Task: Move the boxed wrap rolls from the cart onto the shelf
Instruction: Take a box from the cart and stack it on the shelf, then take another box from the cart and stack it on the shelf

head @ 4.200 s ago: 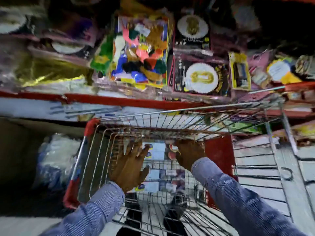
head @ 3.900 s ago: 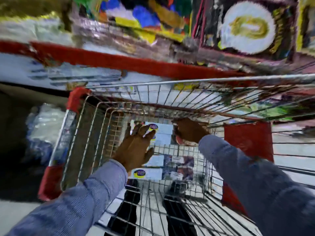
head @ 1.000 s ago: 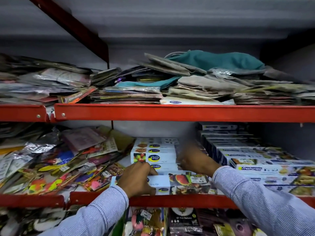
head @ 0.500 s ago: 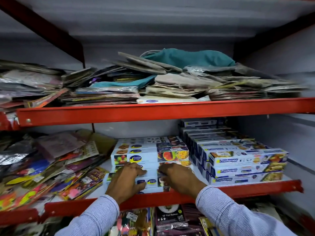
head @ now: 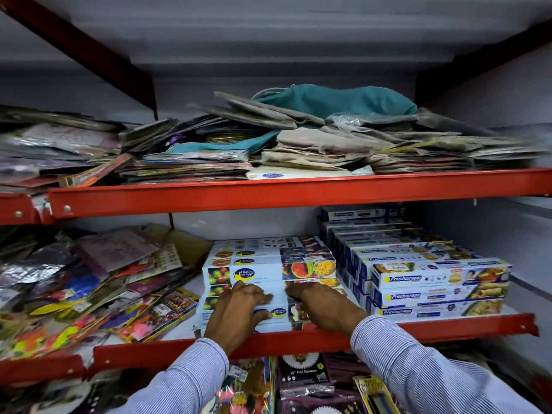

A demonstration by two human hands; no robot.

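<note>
Cardboard, long and narrow: the boxed wrap rolls (head: 268, 271) sit stacked on the shelf (head: 298, 339), at its front edge, beside a taller blue stack (head: 433, 276). Left hand (head: 239, 312) and right hand (head: 324, 306) press flat on the lower boxes' faces, fingers spread, gripping nothing. Judged light, stiff, smooth-printed; best taken near both ends, since glossy stacked boxes may slide.

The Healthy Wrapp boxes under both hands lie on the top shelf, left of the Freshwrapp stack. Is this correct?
Not quite. In the head view the Healthy Wrapp boxes lie on the middle shelf, not the top one. The rest holds: both hands, left and right, rest on them, left of the Freshwrapp stack.
</note>
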